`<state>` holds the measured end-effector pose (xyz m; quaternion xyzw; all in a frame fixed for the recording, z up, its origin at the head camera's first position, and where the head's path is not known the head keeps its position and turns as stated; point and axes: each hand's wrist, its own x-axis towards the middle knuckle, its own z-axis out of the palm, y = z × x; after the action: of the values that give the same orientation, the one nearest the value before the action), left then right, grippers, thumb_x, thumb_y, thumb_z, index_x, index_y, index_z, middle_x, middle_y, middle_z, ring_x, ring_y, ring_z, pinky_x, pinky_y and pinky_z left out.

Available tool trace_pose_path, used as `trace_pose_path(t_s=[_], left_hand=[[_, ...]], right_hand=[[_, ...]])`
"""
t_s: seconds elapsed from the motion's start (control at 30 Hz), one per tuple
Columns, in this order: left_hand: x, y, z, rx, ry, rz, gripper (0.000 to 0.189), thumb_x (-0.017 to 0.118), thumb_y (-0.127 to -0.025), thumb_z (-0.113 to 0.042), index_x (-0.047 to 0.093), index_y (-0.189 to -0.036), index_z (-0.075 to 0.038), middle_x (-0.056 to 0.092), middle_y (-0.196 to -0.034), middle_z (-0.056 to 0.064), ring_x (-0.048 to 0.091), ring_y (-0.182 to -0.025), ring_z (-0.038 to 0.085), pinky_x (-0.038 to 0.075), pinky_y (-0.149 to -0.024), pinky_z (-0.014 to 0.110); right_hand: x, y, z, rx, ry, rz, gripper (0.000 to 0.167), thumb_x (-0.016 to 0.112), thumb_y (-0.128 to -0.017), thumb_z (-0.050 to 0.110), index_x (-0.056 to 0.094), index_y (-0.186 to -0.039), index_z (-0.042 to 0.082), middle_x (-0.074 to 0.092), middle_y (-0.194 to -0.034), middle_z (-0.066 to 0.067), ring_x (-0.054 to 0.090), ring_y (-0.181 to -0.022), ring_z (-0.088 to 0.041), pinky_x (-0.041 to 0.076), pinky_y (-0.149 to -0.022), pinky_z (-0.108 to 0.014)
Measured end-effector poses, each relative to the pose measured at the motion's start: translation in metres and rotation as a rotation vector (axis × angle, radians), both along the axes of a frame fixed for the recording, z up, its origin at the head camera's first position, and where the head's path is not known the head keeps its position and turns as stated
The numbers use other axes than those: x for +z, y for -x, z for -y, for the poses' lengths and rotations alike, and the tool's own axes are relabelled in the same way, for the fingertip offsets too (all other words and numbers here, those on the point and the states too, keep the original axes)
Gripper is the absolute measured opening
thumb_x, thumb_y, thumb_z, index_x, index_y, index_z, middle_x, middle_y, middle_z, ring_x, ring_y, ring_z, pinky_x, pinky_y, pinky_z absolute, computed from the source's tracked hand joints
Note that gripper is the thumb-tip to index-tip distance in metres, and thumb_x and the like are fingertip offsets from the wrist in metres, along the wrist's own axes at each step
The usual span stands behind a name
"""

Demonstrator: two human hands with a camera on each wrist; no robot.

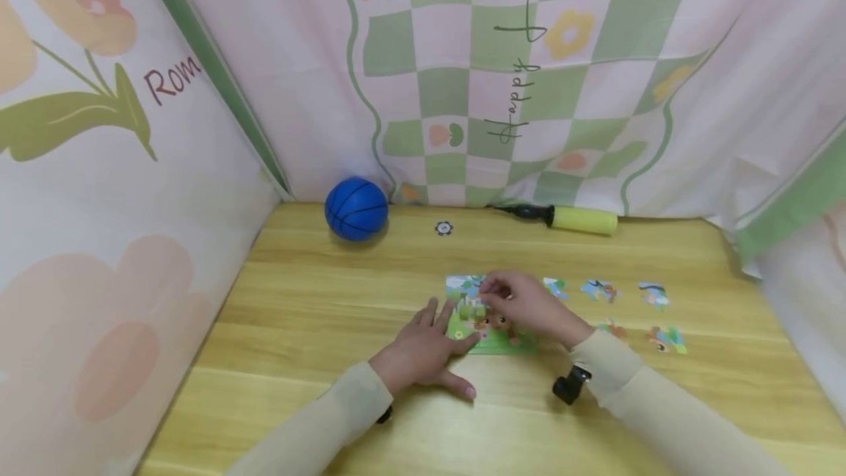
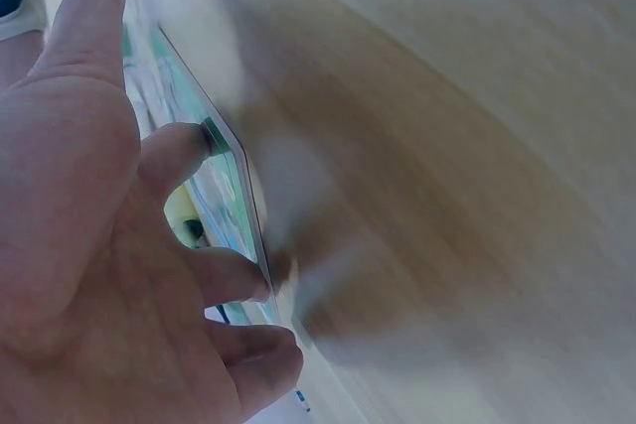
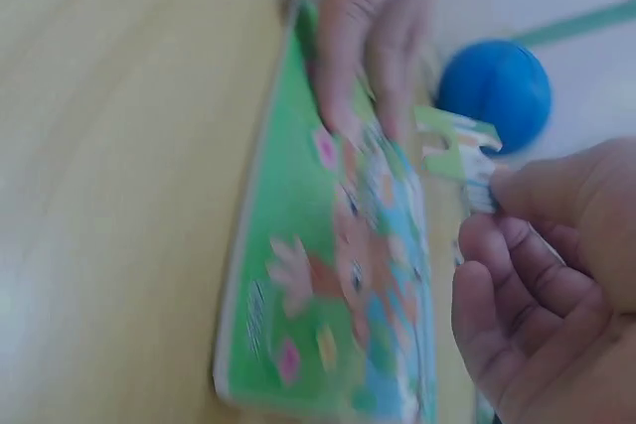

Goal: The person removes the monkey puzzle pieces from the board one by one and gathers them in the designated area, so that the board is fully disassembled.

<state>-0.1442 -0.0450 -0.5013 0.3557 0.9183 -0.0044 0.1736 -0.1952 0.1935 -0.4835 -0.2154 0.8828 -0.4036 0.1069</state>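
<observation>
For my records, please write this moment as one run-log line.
left hand: touches puzzle board | right hand: pinches puzzle piece above board | loose pieces: on table, right of board

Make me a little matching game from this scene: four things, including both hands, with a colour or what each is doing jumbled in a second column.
Column one
1. Left hand
2. Ball
3. Right hand
4. Pump-like tool

Column two
A. Pinching a loose puzzle piece
B. Yellow and black
C. Spread out, touching the puzzle
D. Blue with dark lines

Right pairs: 1-C, 2-D, 3-A, 4-B
</observation>
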Motion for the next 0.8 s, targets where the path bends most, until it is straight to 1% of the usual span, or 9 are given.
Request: trace_pose_path(t_s=[0.07, 0.17, 0.23, 0.3, 0.4, 0.53, 0.63, 0.73, 0.8], left_hand=[[0.000, 0.000, 0.000, -0.004, -0.007, 0.000, 0.099, 0.044, -0.073, -0.092, 0.026, -0.158, -0.046, 0.005, -0.165, 0.027, 0.006, -0.148, 0.051, 0.015, -0.120, 0.053], [-0.001, 0.000, 0.000, -0.011, -0.013, -0.003, 0.100, 0.045, -0.073, -0.092, 0.025, -0.159, -0.044, 0.005, -0.165, 0.028, 0.005, -0.149, 0.049, 0.013, -0.121, 0.052], [-0.002, 0.000, 0.001, -0.015, -0.018, -0.009, 0.101, 0.044, -0.072, -0.093, 0.025, -0.159, -0.044, 0.005, -0.164, 0.028, 0.004, -0.149, 0.048, 0.011, -0.121, 0.052], [-0.002, 0.000, 0.001, -0.014, -0.018, -0.013, 0.102, 0.043, -0.072, -0.093, 0.024, -0.159, -0.044, 0.004, -0.164, 0.028, 0.003, -0.150, 0.047, 0.009, -0.121, 0.051], [-0.003, -0.001, 0.002, -0.010, -0.021, -0.016, 0.103, 0.043, -0.072, -0.093, 0.023, -0.159, -0.043, 0.004, -0.164, 0.029, 0.002, -0.150, 0.047, 0.008, -0.121, 0.051], [-0.001, -0.001, 0.002, -0.010, -0.027, -0.019, 0.102, 0.045, -0.073, -0.092, 0.025, -0.159, -0.043, 0.004, -0.164, 0.029, 0.004, -0.150, 0.047, 0.010, -0.121, 0.051], [0.000, -0.001, 0.001, -0.010, -0.037, -0.010, 0.099, 0.045, -0.075, -0.091, 0.026, -0.159, -0.042, 0.004, -0.164, 0.028, 0.005, -0.150, 0.047, 0.011, -0.121, 0.052], [0.000, -0.001, 0.001, -0.004, -0.051, 0.008, 0.093, 0.043, -0.079, -0.089, 0.027, -0.158, -0.043, 0.003, -0.165, 0.027, 0.003, -0.150, 0.047, 0.012, -0.120, 0.052], [-0.001, 0.000, 0.001, 0.012, -0.075, 0.026, 0.088, 0.041, -0.082, -0.088, 0.029, -0.158, -0.044, 0.003, -0.165, 0.025, 0.001, -0.150, 0.046, 0.012, -0.120, 0.052]], right_hand=[[0.004, -0.003, -0.016, -0.029, 0.000, -0.009, 0.009, 0.067, -0.100, 0.017, 0.070, -0.107, 0.012, 0.069, -0.095, 0.004, 0.064, -0.088, -0.015, 0.055, -0.078, -0.033], [0.008, -0.008, -0.047, -0.052, -0.012, 0.003, 0.010, 0.067, -0.100, 0.018, 0.070, -0.106, 0.011, 0.069, -0.097, 0.003, 0.064, -0.090, -0.017, 0.055, -0.079, -0.034], [0.008, -0.014, -0.069, -0.062, -0.032, 0.031, 0.011, 0.067, -0.100, 0.019, 0.070, -0.106, 0.010, 0.068, -0.097, 0.002, 0.064, -0.091, -0.017, 0.055, -0.078, -0.032], [0.008, -0.019, -0.089, -0.055, -0.046, 0.057, 0.011, 0.067, -0.100, 0.018, 0.070, -0.106, 0.008, 0.068, -0.096, 0.000, 0.064, -0.089, -0.018, 0.056, -0.076, -0.031], [0.003, -0.027, -0.111, -0.047, -0.074, 0.094, 0.011, 0.068, -0.100, 0.016, 0.070, -0.104, 0.007, 0.067, -0.093, 0.000, 0.064, -0.086, -0.018, 0.056, -0.073, -0.029], [-0.002, -0.032, -0.123, -0.056, -0.113, 0.094, 0.008, 0.068, -0.099, 0.014, 0.071, -0.102, 0.007, 0.066, -0.090, 0.000, 0.063, -0.081, -0.016, 0.054, -0.070, -0.028], [-0.006, -0.034, -0.126, -0.078, -0.148, 0.068, 0.006, 0.069, -0.098, 0.013, 0.071, -0.101, 0.008, 0.067, -0.089, 0.002, 0.063, -0.081, -0.015, 0.053, -0.071, -0.029], [-0.005, -0.036, -0.126, -0.093, -0.183, 0.034, 0.008, 0.069, -0.098, 0.015, 0.072, -0.102, 0.009, 0.067, -0.092, 0.003, 0.063, -0.084, -0.015, 0.054, -0.074, -0.032], [-0.004, -0.036, -0.126, -0.099, -0.207, 0.003, 0.008, 0.070, -0.098, 0.017, 0.072, -0.102, 0.011, 0.067, -0.093, 0.004, 0.063, -0.086, -0.015, 0.055, -0.076, -0.036]])
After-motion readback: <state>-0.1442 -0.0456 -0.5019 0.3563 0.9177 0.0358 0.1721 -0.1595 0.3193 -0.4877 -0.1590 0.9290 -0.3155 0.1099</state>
